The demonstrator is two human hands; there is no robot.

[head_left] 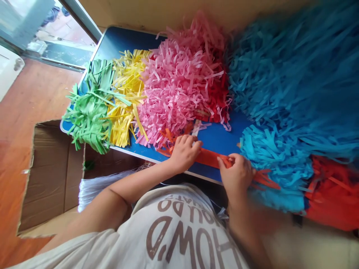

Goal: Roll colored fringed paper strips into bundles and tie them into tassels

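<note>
A strip of orange paper with cut, fringed ends stretches between my hands at the front edge of the blue table. My left hand is closed over its left part, fingers curled down onto the paper. Thumb and bent fingers of my right hand pinch the other part, and loose orange strands stick out beyond it. Pink paper fringe is heaped just behind my left hand. Close to my right hand lies a bunch of light blue paper fringe.
Green and yellow paper fringe lie at the table's left end. Darker blue fringe fills the right, with red-orange paper below. An opened cardboard box and white strings are at the lower left. The blue table meets a wall.
</note>
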